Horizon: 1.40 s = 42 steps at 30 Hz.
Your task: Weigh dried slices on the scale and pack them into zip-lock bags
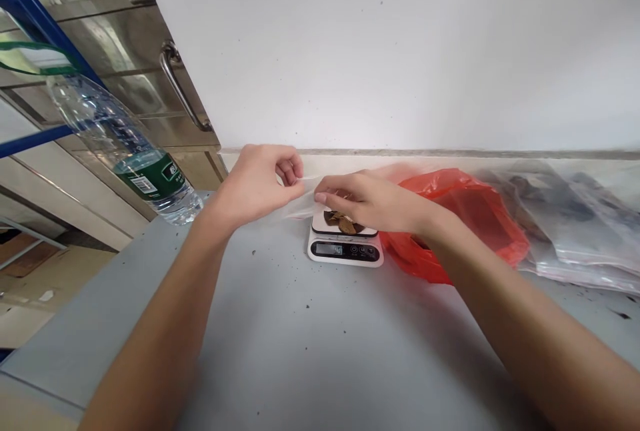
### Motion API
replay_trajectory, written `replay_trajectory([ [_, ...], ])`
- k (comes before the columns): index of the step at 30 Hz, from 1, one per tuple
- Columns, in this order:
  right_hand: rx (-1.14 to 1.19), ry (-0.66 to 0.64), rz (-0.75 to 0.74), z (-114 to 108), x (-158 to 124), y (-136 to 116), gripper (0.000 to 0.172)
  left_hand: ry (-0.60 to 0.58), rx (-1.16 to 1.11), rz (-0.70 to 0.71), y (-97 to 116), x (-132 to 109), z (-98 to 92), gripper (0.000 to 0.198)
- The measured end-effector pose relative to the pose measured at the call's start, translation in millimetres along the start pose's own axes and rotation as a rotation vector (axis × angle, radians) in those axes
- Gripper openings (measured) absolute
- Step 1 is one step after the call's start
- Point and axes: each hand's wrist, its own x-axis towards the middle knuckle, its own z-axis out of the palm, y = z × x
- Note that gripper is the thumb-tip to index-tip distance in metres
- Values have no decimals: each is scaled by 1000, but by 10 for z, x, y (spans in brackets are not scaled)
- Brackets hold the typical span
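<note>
A small clear plastic bag (302,207) stretches between my two hands at the back of the grey table. My left hand (260,184) pinches its left side between thumb and fingers. Over the scale, my right hand (373,199) is closed, its thumb and fingertips at the bag's right edge. Below that hand stands a white digital kitchen scale (314,252) with a lit display whose digits are hard to read. Brown dried pieces, like leaves or slices, (345,224) lie on its platform, partly covered by my right hand.
An open red plastic bag (475,201) sits right of the scale, partly behind my right forearm. Clear plastic bags (590,244), some with dark contents, lie farther right. A large water bottle (150,174) stands at the table's left edge. A white wall (400,51) rises behind.
</note>
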Motion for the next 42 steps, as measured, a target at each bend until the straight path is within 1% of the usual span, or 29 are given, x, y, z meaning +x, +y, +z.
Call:
replay_trajectory([
  [1,11,59,21,30,27,0,31,54,1,19,11,-3,16,8],
  [2,9,144,38,56,53,-3,35,102,0,44,21,-5,30,8],
  [3,4,246,45,76,77,-9,35,135,-7,77,29,-6,41,10],
  [4,-1,344,42,90,98,-18,32,142,-21,116,33,-7,49,14],
  [5,2,424,29,97,114,-30,25,124,-39,160,33,-8,54,22],
  [6,23,469,8,99,124,-43,19,75,-54,203,27,-9,56,36],
  [7,63,481,-15,95,129,-55,14,5,-65,238,17,-9,56,55],
  [9,148,444,-54,79,126,-76,8,-149,-70,266,-15,-9,56,96],
  [10,170,422,-63,70,120,-83,8,-205,-68,264,-32,-7,55,108],
  [11,178,410,-68,62,114,-88,9,-240,-65,257,-47,-5,55,113],
  [13,173,402,-67,48,100,-98,15,-262,-66,251,-68,-1,52,109],
  [16,201,369,-26,24,84,-118,18,-262,-52,250,-82,7,36,101],
  [19,191,304,87,-23,73,-130,20,-241,9,164,-120,19,12,99],
  [21,81,309,201,-62,69,-114,23,-275,70,72,-177,30,2,100],
  [22,-10,303,270,-79,67,-99,29,-317,100,28,-213,37,1,102],
  [23,-114,273,343,-94,66,-79,39,-373,126,-13,-249,43,3,105],
  [25,-294,133,468,-111,65,-37,61,-481,156,-75,-315,53,17,107],
  [26,-338,53,504,-112,66,-19,70,-522,160,-93,-338,57,26,105],
  [28,-342,-60,536,-105,71,9,80,-568,156,-101,-362,62,44,97],
  [30,-305,-90,544,-93,80,25,84,-576,156,-93,-361,63,56,91],
  [32,-272,-90,546,-84,93,40,82,-571,164,-92,-349,61,62,91],
  [33,-254,-97,536,-82,99,50,75,-569,170,-96,-341,60,64,93],
  [36,-206,-122,514,-77,117,96,45,-576,187,-106,-320,58,79,98],
  [38,-202,-95,508,-70,128,138,30,-577,191,-98,-307,61,101,97],
  [40,-205,-41,498,-61,138,177,25,-577,183,-82,-300,68,131,93],
  [42,-206,-3,489,-54,144,202,25,-582,165,-68,-303,77,160,91],
])
